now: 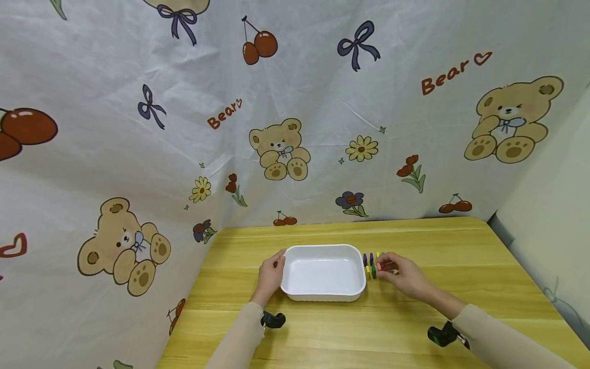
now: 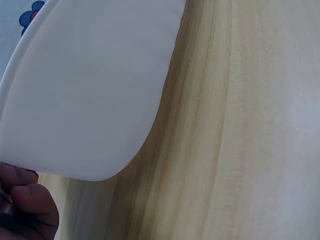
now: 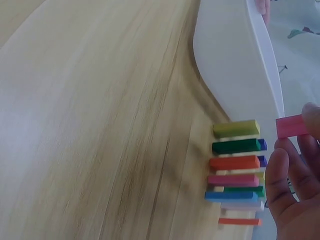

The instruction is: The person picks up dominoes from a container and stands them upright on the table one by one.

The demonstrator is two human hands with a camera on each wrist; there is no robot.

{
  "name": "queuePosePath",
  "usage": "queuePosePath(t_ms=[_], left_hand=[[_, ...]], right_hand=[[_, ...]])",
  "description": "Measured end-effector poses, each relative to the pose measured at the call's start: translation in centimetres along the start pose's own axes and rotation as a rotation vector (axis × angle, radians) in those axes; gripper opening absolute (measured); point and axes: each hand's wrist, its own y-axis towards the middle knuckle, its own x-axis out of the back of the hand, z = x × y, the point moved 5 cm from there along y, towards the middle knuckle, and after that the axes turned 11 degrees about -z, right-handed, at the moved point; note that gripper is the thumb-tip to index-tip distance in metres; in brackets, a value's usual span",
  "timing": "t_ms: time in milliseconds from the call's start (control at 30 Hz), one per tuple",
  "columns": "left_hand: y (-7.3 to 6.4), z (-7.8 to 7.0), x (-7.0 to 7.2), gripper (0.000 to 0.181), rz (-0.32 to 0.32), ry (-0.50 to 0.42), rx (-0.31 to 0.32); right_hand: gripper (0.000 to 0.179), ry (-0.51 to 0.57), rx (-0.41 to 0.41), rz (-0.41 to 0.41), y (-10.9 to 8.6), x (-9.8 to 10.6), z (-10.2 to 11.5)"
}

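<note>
A white rectangular dish point(image 1: 323, 298) with rounded corners sits on the wooden table, its inside bare. My left hand point(image 1: 269, 275) grips the dish's left end at the rim; in the left wrist view its curled fingers point(image 2: 37, 202) show at the lower left beside the white wall. Off the dish's right end, my right hand point(image 1: 409, 277) pinches a pink block point(image 3: 291, 126) between thumb and fingers, raised over the other blocks. Below it, small coloured blocks stand upright in rows, among them a yellow block point(image 3: 236, 128), a dark green block point(image 3: 236, 146) and an orange-red block point(image 3: 234, 162).
A light wooden table point(image 1: 332, 333) spreads around the dish. Behind and to the left hangs a white cloth point(image 1: 318, 102) printed with bears, bows and cherries. A pale wall point(image 1: 548, 215) stands on the right. Each wrist wears a black camera point(image 1: 442, 334).
</note>
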Motion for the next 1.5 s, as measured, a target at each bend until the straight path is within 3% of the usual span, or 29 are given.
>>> queuePosePath(t_ms=[333,733,1067,1500], left_hand=[[0.1,-0.1,0.1,0.035,-0.011,-0.009,-0.004],[-0.1,0.2,0.2,0.036,-0.003,-0.012,0.003],[0.0,0.0,0.2,0.037,-0.001,0.007,0.002],[0.2,0.1,0.0,0.036,0.002,-0.009,0.017]], right_hand=[[0.028,-0.048,-0.029,-0.08,-0.3,2.3,-1.9],[0.03,-0.08,-0.065,-0.104,-0.1,2.9,-4.6],[0.029,-0.031,-0.142,-0.049,0.2,2.2,-6.7],[0.029,-0.088,-0.14,-0.062,0.1,1.1,-8.8]])
